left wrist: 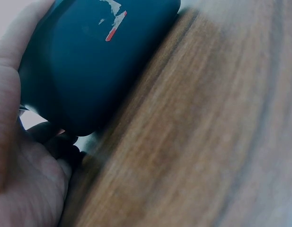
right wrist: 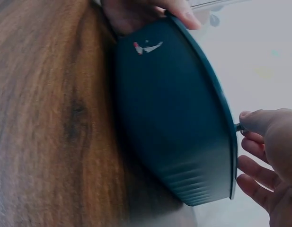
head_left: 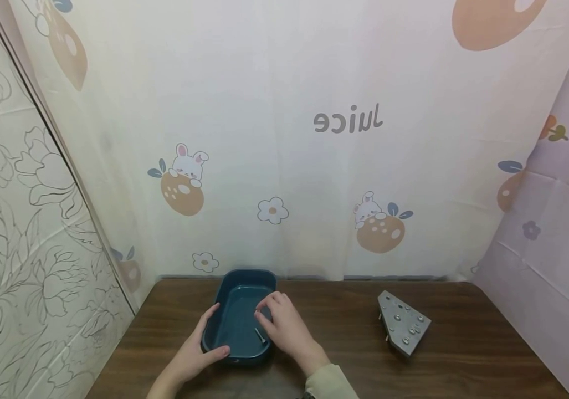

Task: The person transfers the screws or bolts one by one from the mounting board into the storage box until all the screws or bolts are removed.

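A dark teal, deep rectangular tray point(head_left: 244, 357) stands on the table. My left hand point(head_left: 191, 352) grips its near left corner, thumb over the near rim and fingers along the left side. Over the tray's right side, my right hand point(head_left: 286, 327) pinches a small threaded screw point(right wrist: 238, 127) between thumb and forefinger; most of it is hidden by the fingertips. Inside the tray, near its front right, lies a silver bolt point(head_left: 260, 335). The left wrist view shows the tray's outer wall point(left wrist: 98, 66) against my left palm.
To the right on the brown wooden table point(head_left: 334, 332) rests a grey, angular metal block point(head_left: 401, 321) with several screw heads on top and screw ends poking from its left side. Patterned curtains point(head_left: 304, 166) stand behind and at both sides.
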A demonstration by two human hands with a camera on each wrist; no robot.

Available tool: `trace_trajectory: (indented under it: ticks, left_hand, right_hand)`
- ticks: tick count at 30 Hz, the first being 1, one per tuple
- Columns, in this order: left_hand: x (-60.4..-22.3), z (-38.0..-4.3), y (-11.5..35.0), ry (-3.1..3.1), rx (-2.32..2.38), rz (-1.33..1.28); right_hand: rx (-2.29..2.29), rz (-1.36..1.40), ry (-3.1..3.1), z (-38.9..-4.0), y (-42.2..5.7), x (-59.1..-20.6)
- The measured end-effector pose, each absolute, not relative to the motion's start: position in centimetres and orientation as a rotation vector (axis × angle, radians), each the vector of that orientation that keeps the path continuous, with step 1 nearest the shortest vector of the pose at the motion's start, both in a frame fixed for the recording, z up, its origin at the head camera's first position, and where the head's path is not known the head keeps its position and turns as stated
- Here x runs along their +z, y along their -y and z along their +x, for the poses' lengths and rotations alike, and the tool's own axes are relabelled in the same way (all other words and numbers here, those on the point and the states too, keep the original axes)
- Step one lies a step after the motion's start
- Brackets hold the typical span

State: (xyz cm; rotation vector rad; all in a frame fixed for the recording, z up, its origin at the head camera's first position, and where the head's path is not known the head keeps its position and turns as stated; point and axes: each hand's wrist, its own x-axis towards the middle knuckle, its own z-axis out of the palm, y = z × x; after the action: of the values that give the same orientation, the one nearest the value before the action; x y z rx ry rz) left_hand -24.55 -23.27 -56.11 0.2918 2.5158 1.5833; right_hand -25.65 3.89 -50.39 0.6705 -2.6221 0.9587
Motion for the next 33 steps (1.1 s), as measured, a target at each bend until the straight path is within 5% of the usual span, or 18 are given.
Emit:
trace_trajectory:
  ticks: [33]
  left_hand:
    - [-56.09, -24.86, 23.56, -2.498, 1.599, 0.324]
  right_hand:
    - [0.655, 0.781, 2.685, -25.55, -2.88, -51.05]
